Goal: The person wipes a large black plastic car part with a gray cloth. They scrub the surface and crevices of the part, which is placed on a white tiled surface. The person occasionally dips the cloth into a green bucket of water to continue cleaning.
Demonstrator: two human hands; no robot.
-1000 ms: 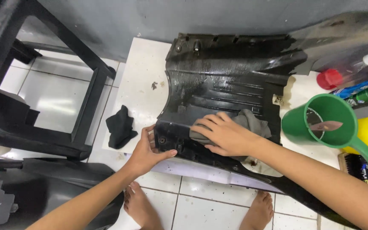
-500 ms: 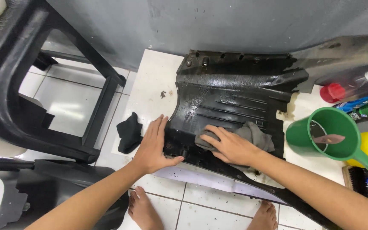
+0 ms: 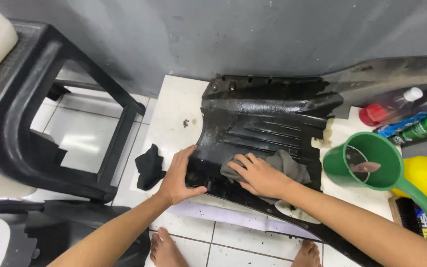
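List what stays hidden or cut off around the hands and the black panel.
Head view only:
- Grey rag: partly under the right hand.
- Black plastic panel: near edge covered by the left hand and both forearms.
- Green scoop: its contents unclear.
- Yellow container: cut off by the right edge.
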